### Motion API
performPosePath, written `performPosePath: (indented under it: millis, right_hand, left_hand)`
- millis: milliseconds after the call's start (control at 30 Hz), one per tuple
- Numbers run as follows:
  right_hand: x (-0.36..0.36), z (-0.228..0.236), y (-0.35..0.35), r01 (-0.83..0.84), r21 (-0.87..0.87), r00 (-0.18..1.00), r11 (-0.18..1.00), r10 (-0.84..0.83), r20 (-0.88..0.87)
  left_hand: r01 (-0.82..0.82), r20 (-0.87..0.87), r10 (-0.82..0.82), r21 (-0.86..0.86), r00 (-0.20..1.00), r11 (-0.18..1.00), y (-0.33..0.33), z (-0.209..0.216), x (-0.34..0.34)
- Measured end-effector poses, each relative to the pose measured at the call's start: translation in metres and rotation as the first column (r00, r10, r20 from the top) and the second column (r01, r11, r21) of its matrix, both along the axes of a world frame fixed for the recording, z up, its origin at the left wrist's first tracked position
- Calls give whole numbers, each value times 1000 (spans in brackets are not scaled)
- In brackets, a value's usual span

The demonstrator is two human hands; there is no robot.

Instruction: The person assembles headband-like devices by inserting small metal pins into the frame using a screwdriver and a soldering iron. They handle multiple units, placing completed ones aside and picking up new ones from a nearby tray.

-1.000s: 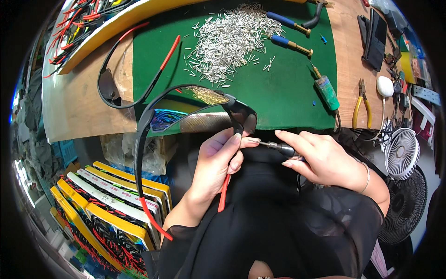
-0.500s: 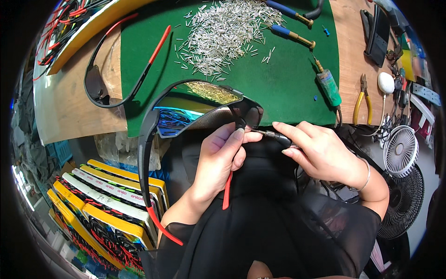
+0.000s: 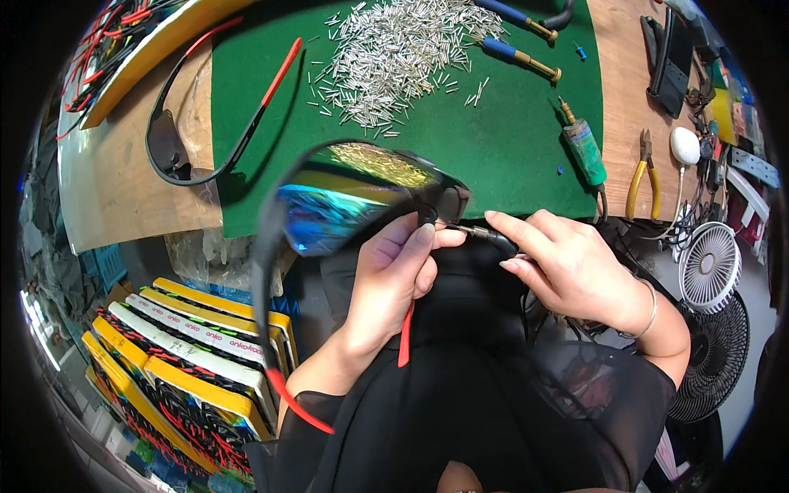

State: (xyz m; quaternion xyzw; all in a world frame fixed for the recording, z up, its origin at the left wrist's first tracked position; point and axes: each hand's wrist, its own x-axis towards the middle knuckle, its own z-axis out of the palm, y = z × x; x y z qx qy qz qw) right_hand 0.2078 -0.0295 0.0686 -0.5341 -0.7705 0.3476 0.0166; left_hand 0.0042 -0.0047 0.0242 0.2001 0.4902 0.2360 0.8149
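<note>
Hands apart, both loaded. Left hand is pinched on the sunglasses at the right-side hinge; fingers wrap that temple, red tip sticking out below. Right hand has thumb and fingers closed on a black driver, metal shaft pointing left at the same hinge. Too small to tell if the tip is seated.

Sunglasses are up off the tabletop, at its near edge, lens facing the person, mirrored yellow to blue. Other temple hangs near left, blurred, red end by the left forearm.

Green mat covers the middle of the tabletop. On it, far side: heap of small metal pins, two blue-handled tools right of that, green-handled tool nearer on the right. Second pair of glasses straddles the mat's left edge. Right of the mat: yellow-handled cutters on bare wood. Off the right side, white fan. Near left, below tabletop level: yellow and white trays packed with red-tipped frames.
</note>
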Motion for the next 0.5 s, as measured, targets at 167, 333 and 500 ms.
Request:
performPosePath:
  millis: [167,333,500]
  right_hand:
    - [-1,-1,3,-44,13,998,999,43,43]
    - [0,2,3,5,-15,1000,1000,-5,15]
    - [0,-3,1,24,-3,999,1000,-24,31]
  left_hand:
    - [-24,-192,33,49,981,998,-11,-13,2]
    - [-88,-141,87,-2,986,996,-5,-8,5]
    - [-5,-164,17,68,986,998,-2,-12,3]
